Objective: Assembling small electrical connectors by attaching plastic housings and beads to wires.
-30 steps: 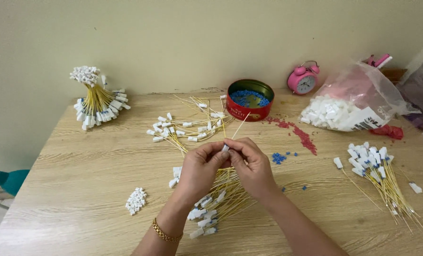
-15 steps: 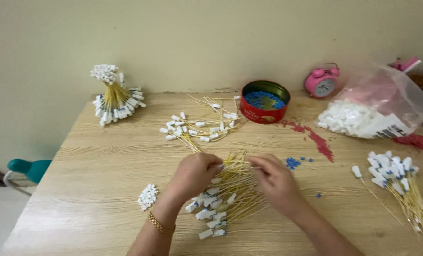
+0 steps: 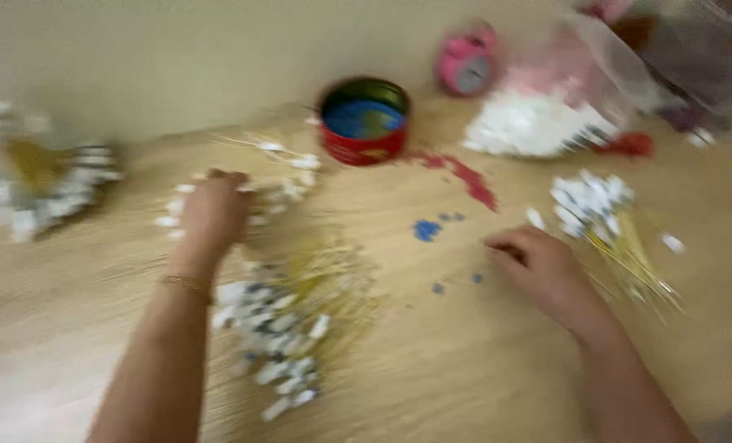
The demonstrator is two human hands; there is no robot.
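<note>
Hands parted since half a second earlier: left hand (image 3: 214,212) reached out to the far scatter of white-tipped sticks (image 3: 288,176), fingers curled down over it, grasp not discernible through blur; right hand (image 3: 538,267) moved right, loosely curled, nothing visibly held, just beside the right stick bundle (image 3: 608,221). Middle stick pile (image 3: 296,328) left between the forearms. Bare table (image 3: 464,369) between the hands. Beyond: red tin (image 3: 364,123), pink clock (image 3: 467,66), plastic bag (image 3: 546,115).
</note>
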